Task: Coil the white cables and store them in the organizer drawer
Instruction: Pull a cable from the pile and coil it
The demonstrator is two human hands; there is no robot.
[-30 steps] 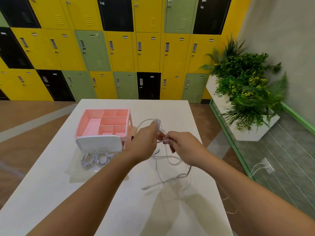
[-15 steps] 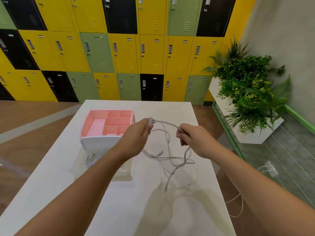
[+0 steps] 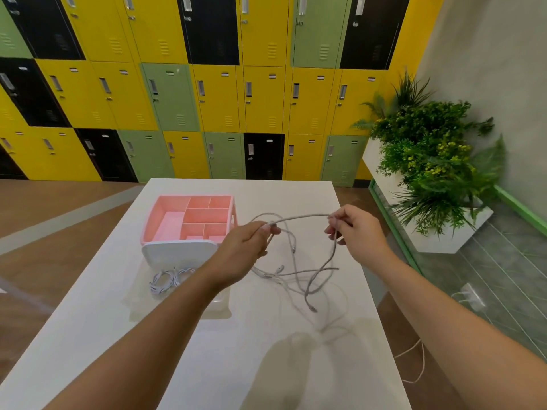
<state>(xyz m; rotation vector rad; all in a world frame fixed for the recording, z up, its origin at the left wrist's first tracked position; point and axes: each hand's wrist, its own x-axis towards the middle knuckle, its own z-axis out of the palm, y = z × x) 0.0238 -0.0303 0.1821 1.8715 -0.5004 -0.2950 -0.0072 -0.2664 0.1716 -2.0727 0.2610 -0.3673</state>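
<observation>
With our left hand [image 3: 245, 250] and right hand [image 3: 361, 232] held apart, each pinching the white cable [image 3: 299, 217] whose tail dangles tangled over the table [image 3: 266, 365], we should shake the slack free, then lay even loops leftward.
</observation>
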